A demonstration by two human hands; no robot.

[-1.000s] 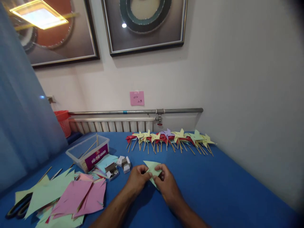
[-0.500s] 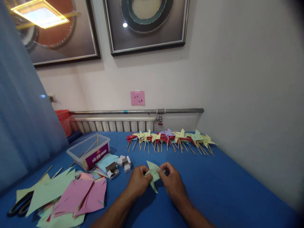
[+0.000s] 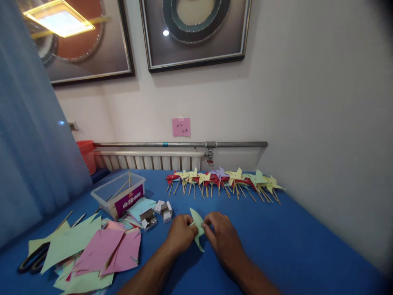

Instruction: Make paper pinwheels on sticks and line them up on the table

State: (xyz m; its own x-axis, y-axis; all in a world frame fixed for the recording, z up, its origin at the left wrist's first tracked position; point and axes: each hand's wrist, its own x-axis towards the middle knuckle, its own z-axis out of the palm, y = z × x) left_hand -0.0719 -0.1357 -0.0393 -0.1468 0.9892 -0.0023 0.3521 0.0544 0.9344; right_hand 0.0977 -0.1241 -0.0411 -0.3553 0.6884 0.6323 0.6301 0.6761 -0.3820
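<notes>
Since the earlier frames the green paper (image 3: 197,226) has been folded narrower between the two hands, its upper point now standing up more steeply, and the hands have drawn closer together over it. The left hand (image 3: 181,234) pinches the paper's left edge, thumb and fingers closed on it; the right hand (image 3: 221,234) grips the right edge, its fingers curled over the fold. How far the paper is lifted off the blue desk (image 3: 291,246) is hard to tell; its lower tip seems to touch or nearly touch the cloth.

At about ten o'clock from the hands lie small white boxes (image 3: 162,209), and beyond them a clear plastic tub (image 3: 119,194) with thin wooden sticks in it. At nine o'clock a loose heap of pink and green paper sheets (image 3: 92,250) spreads out, with black scissors (image 3: 32,262) partly under its left edge. At twelve o'clock, well apart from the hands, a row of finished pinwheels (image 3: 222,180) on sticks lies along the desk's far edge, below a metal pipe (image 3: 181,144) on the wall.
</notes>
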